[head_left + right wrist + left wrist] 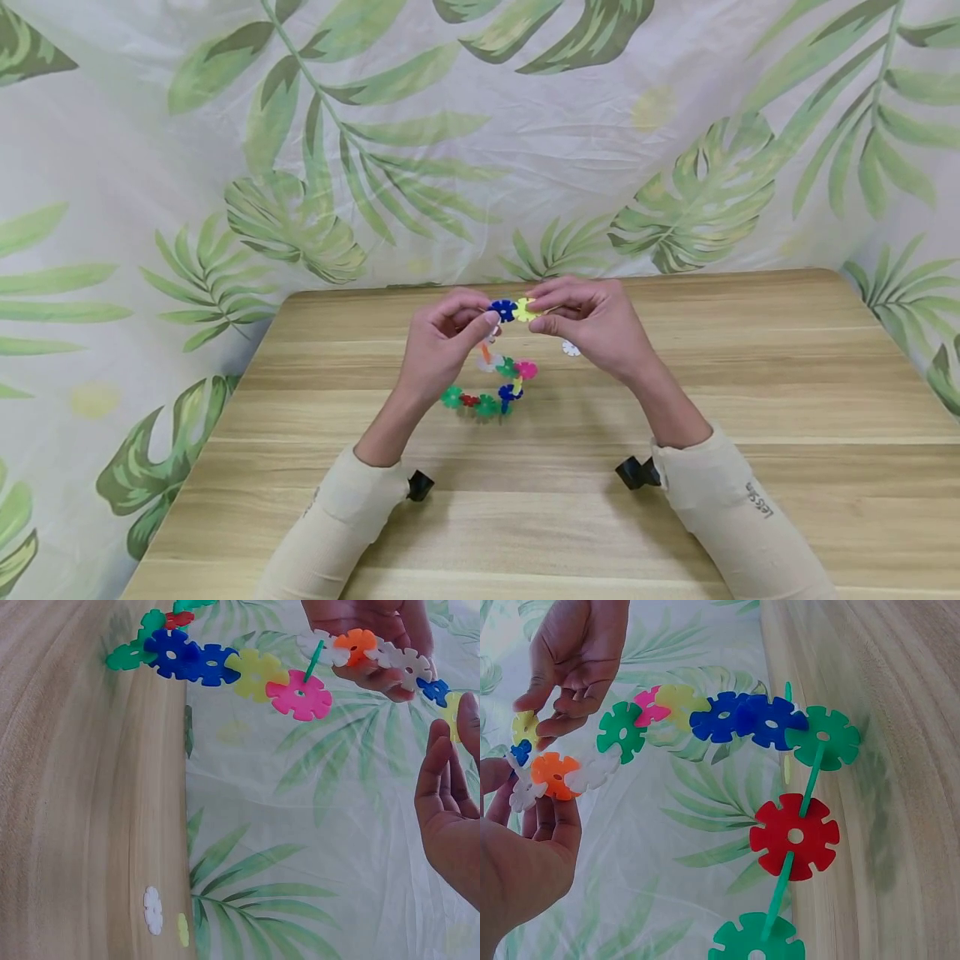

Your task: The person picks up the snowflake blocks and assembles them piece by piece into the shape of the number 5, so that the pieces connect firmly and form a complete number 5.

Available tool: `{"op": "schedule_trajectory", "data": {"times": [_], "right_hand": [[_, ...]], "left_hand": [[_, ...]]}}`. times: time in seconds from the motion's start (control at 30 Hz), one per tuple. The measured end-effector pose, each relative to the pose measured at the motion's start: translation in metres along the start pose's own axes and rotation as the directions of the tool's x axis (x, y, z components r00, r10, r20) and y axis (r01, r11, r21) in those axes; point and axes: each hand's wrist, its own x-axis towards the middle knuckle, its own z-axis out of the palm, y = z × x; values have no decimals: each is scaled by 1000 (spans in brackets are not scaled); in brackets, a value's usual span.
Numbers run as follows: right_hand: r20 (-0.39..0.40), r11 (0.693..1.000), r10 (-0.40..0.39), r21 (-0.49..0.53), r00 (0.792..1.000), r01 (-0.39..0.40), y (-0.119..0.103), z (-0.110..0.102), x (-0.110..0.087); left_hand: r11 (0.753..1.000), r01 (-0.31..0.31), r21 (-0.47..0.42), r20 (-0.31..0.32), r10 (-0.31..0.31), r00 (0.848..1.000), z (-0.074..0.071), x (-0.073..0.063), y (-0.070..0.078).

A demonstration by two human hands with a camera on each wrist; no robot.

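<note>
A chain of notched plastic snowflake discs hangs from the two hands above the table. My left hand point(442, 337) pinches it by the blue disc point(502, 311) and white disc near its upper end. Between the fingers of my right hand point(588, 321) is a yellow disc point(524, 310), whose edge meets the blue one. Below the left hand the chain runs through an orange disc point(556, 776), a pink disc point(299, 695), more blue discs point(771, 721), a red disc point(795, 836) and several green discs point(823, 738).
On the wooden table point(570, 517), a loose white disc point(153, 910) and a loose yellow disc point(183, 930) lie toward the far edge, beyond the right hand. A leaf-patterned cloth point(525, 167) hangs behind the table.
</note>
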Motion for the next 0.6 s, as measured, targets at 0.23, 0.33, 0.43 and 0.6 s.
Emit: {"op": "schedule_trajectory", "data": {"times": [0.23, 0.33, 0.43, 0.6], "right_hand": [[-4, 1000, 10, -28, 1000, -11, -2, 1, -1], [-6, 998, 26, -51, 1000, -27, -2, 1, 0], [-8, 996, 35, -80, 999, -36, -1, 1, 0], [-14, 997, 25, -69, 1000, -26, 0, 2, 2]], "left_hand": [[1000, 8, 18, 17, -8, 1000, 1, 1, 2], [1000, 28, 0, 21, -28, 999, 2, 1, 2], [999, 51, -18, 34, -50, 998, 3, 0, 2], [999, 51, -3, 49, -51, 997, 7, -1, 1]]}}
